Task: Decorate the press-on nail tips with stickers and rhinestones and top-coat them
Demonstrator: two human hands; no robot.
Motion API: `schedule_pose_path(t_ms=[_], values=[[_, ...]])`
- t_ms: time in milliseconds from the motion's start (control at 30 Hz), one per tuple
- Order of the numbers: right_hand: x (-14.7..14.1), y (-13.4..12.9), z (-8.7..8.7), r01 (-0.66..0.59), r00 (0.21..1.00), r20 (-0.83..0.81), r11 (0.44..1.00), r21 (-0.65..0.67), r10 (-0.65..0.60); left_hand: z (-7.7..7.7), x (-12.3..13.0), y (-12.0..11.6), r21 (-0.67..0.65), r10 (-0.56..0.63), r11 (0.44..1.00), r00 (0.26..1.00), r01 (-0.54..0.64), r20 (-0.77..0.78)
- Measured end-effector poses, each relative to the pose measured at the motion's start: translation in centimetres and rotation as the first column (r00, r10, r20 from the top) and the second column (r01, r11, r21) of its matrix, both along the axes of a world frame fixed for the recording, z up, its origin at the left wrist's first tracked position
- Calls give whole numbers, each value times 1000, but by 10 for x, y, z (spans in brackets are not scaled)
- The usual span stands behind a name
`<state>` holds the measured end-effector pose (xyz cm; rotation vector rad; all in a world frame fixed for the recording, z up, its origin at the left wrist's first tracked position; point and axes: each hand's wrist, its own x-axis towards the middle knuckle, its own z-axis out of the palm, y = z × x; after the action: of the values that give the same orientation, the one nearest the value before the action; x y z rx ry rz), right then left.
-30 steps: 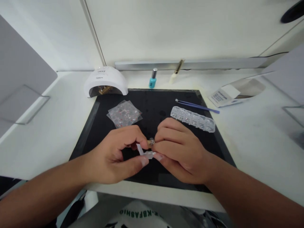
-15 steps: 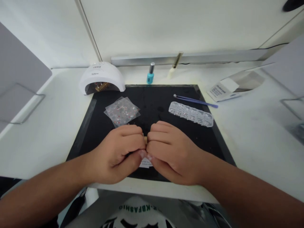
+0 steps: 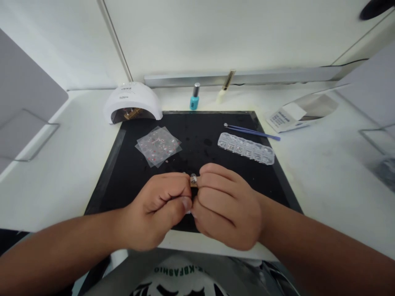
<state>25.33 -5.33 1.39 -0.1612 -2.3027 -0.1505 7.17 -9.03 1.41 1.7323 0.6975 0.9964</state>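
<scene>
My left hand (image 3: 160,209) and my right hand (image 3: 228,205) are both closed, knuckles up, side by side over the front of the black mat (image 3: 197,127). Their thumbs and fingertips press together around a small white packet (image 3: 188,212), of which only a sliver shows between them. Just beyond, in the gap between the knuckles, a small clear and gold-coloured piece (image 3: 193,181) is visible, partly covered by the fingers.
Overlapping clear sticker sheets (image 3: 159,146) lie left on the mat. At right are a clear compartment case (image 3: 246,148) and blue tweezers (image 3: 253,132). Behind stand a white nail lamp (image 3: 132,100), a blue polish bottle (image 3: 194,100), a gold-capped bottle (image 3: 226,86) and an open alcohol pads box (image 3: 285,117).
Both hands have shifted slightly towards me, and the right has rolled over. The printed white packet beneath them is now mostly hidden, while the clear and gold piece has come into view.
</scene>
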Motion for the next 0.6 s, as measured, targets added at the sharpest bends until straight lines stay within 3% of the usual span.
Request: schedule_pose_path(t_ms=[233, 367, 500, 600], values=[[0, 0, 1, -59, 998, -35, 996, 72, 61, -2, 3, -9, -101, 71, 993, 995, -64, 69], [-2, -2, -1, -19, 998, -53, 999, 45, 21, -1, 7, -11, -148, 130, 983, 985, -113, 113], [-1, -2, -2, -6, 998, -67, 992, -129, -3, -1, 7, -7, -216, 130, 972, 974, -88, 186], [2, 0, -1, -70, 995, -88, 929, -363, 41, -4, 4, -1, -258, 79, 966, 974, -22, 210]])
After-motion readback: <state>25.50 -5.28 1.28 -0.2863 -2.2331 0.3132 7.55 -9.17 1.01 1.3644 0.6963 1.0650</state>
